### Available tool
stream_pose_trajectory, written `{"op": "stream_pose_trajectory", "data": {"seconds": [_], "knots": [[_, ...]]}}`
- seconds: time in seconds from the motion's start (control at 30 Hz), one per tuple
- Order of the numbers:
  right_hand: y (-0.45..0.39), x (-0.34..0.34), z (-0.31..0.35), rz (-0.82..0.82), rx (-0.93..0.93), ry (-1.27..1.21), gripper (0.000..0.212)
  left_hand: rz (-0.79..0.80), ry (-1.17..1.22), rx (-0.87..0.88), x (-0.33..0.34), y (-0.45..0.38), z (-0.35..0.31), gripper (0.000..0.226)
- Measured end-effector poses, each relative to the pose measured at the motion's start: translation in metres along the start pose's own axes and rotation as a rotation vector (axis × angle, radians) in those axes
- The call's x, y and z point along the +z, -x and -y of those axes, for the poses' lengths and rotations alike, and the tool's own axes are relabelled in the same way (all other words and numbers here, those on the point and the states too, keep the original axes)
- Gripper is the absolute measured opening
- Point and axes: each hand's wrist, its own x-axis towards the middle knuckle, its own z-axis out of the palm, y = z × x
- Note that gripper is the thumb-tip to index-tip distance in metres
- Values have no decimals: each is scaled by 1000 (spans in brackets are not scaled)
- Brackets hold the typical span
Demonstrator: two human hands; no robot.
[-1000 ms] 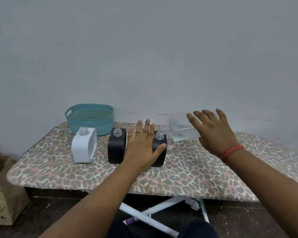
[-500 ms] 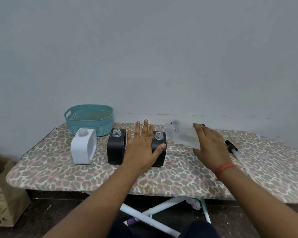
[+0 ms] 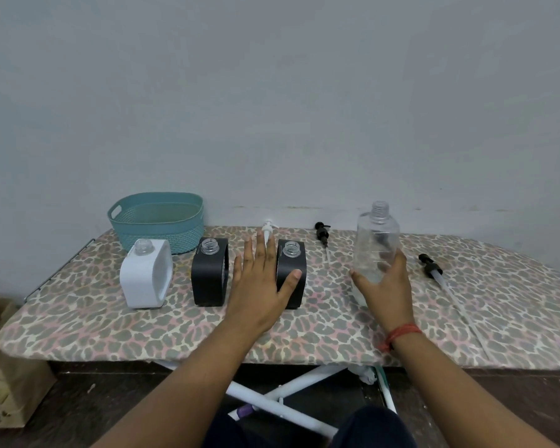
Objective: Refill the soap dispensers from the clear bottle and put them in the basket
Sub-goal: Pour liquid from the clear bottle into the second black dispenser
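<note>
Clear bottle (image 3: 376,245), uncapped and upright on the ironing board (image 3: 337,331), gripped low in your right hand (image 3: 387,286). Your left hand (image 3: 261,282) lies flat-fingered against the right black dispenser (image 3: 291,274), thumb across its front. Farther left: second black dispenser (image 3: 210,276), white dispenser (image 3: 146,278); behind them, the teal basket (image 3: 157,221).

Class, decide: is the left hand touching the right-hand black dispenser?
Touching. The head view shows the left hand against the black dispenser, thumb lying across its front face.

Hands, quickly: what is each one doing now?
Left hand: open, flat against the right black square soap dispenser.
Right hand: holding the upright clear plastic bottle.
</note>
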Motion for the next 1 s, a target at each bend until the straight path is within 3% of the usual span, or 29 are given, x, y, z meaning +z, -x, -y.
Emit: {"op": "stream_pose_trajectory", "data": {"seconds": [0.23, 0.43, 0.6, 0.73, 0.83, 1.0], "knots": [[10, 0, -7, -25, -6, -64, 88, 35, 24, 5, 5, 9, 3, 89], [13, -1, -11, 28, 18, -80, 78, 65, 8, -12, 14, 16, 8, 93], [15, -6, -14, 92, 34, -76, 93, 70, 6, -19, 19, 20, 10, 90], [28, -10, -15, 34, 76, 37, 107, 77, 9, -25, 22, 23, 11, 89], [45, -13, -15, -53, 59, 114, 97, 77, 18, -35, 21, 22, 11, 89], [83, -6, -6, -52, -139, 87, 54, 71, 62, -43, 15, 28, 10, 90]]}}
